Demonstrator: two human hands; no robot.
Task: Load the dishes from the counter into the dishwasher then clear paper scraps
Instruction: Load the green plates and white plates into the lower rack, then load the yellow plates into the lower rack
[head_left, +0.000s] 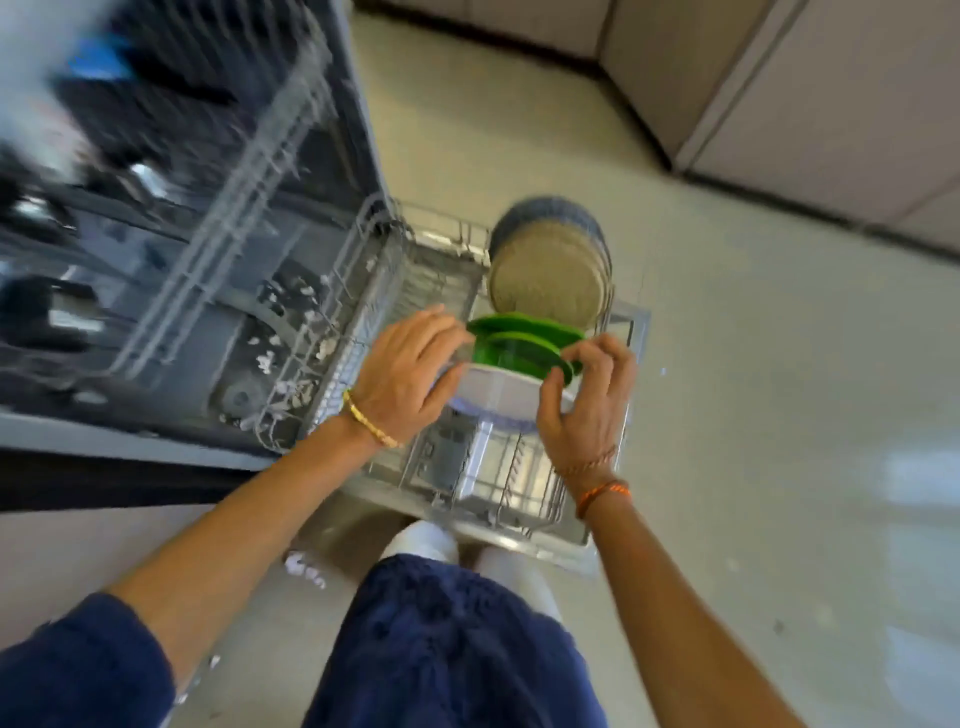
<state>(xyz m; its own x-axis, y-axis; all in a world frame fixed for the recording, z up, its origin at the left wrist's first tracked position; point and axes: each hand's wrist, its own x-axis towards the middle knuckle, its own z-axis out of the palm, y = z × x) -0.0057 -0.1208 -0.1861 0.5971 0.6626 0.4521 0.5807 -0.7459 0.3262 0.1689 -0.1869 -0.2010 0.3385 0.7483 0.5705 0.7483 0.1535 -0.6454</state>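
Home kitchen: open dishwasher (218, 291) with pulled-out lower rack (498, 483) holding plates (545, 280), pale tiled floor (753, 415), beige cabinet fronts (831, 104) behind.

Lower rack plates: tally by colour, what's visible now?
Green plates: 2
White plate, held by left hand and right hand: 1
Beige plate: 1
Blue plate behind the beige: at least 1, stack edges blurred
Total: at least 5

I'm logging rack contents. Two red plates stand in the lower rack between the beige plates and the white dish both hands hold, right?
Not red: the two plates are green, as the head view shows. They stand between the beige plates and the white dish, held by left hand and right hand.
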